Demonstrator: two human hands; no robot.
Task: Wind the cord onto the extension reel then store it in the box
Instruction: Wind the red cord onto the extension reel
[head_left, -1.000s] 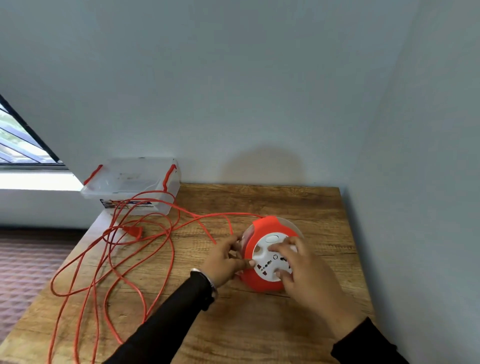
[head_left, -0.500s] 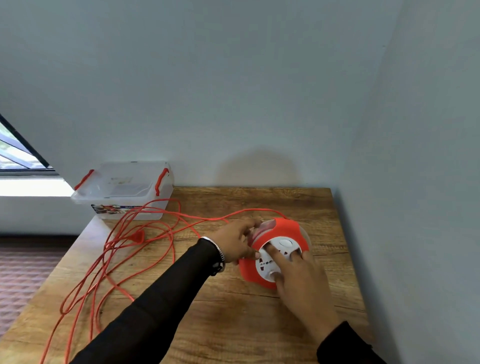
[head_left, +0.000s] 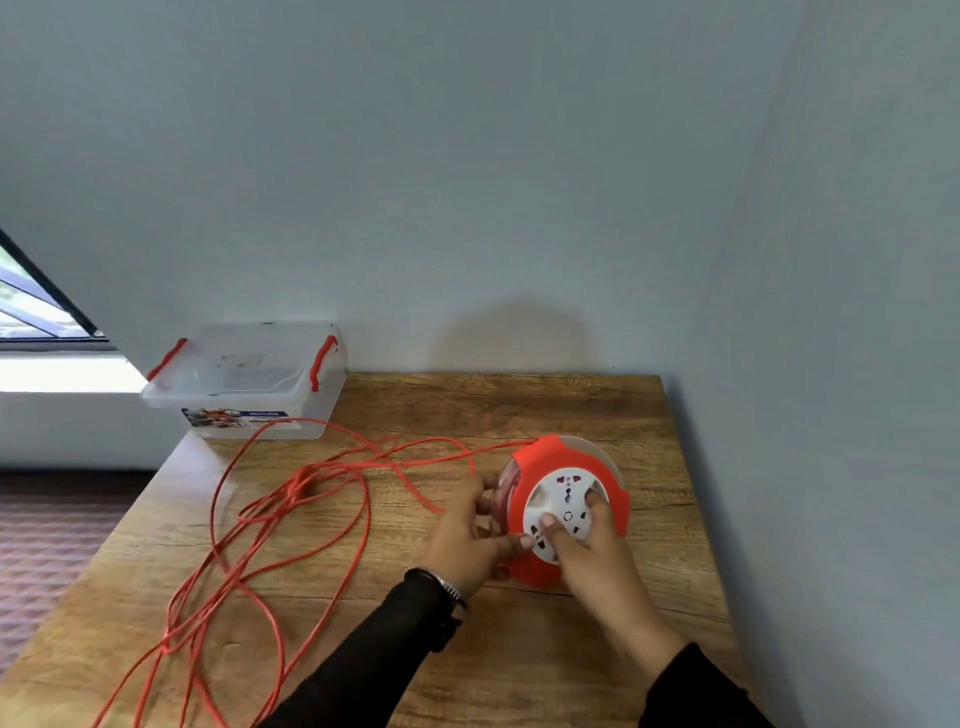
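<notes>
An orange extension reel (head_left: 563, 460) with a white socket face stands tilted on the wooden table (head_left: 519, 405), right of centre. My right hand (head_left: 592, 551) presses its fingers into the white socket face. My left hand (head_left: 467, 540) grips the reel's left edge, where some cord is wound. The long orange cord (head_left: 291, 509) runs from the reel's top leftward and lies in loose loops across the table's left half, down to the front edge. The clear plastic box (head_left: 244, 384) with red latches stands open at the table's back left corner.
Grey walls close off the table at the back and the right. A window (head_left: 31, 312) and a patterned floor (head_left: 57, 545) lie to the left, beyond the table's left edge. Both arms wear black sleeves, with a wrist band on the left one.
The white face has turned under my right hand's fingers. My left hand has come back down the reel's left edge. The cord loops have drawn in toward the reel.
</notes>
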